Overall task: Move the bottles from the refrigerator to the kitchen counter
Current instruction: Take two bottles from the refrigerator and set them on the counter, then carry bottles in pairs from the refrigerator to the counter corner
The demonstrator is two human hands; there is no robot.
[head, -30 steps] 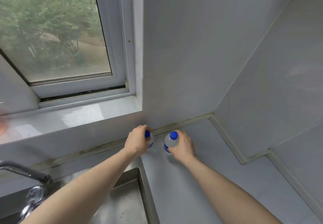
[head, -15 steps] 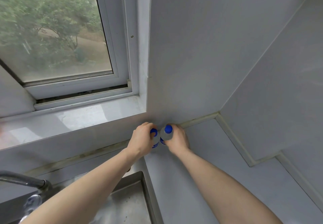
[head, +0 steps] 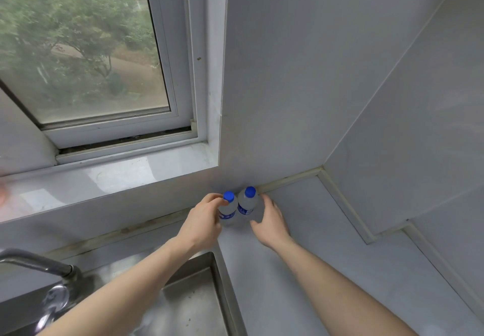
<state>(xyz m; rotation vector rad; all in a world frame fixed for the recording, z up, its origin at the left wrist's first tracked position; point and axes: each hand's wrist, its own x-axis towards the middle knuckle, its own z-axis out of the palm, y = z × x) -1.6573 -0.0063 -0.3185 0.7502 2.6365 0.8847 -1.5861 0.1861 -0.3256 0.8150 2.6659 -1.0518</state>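
— How many bottles do you have out?

— You have two, both clear with blue caps, standing upright side by side on the kitchen counter [head: 301, 231], against the back wall just below the window sill [head: 104, 175]. The left bottle [head: 227, 208] and the right bottle [head: 247, 202] look to be touching or almost so.

— Can you read the labels?

— No. Each carries a blue band, but the writing on it is too small and blurred for you to make out any brand.

— And your hands?

— Your left hand [head: 203, 224] curls round the left bottle, fingers on its shoulder near the cap. Your right hand [head: 271, 220] is spread, fingers relaxed, just beside the right bottle and gripping nothing; whether a fingertip grazes it you cannot tell.

— What else is around?

— One steel sink [head: 188, 307] sits under your left forearm, with one tap [head: 39, 265] at its left. One window [head: 86, 47] shows green trees. The counter steps back at a wall corner to your right
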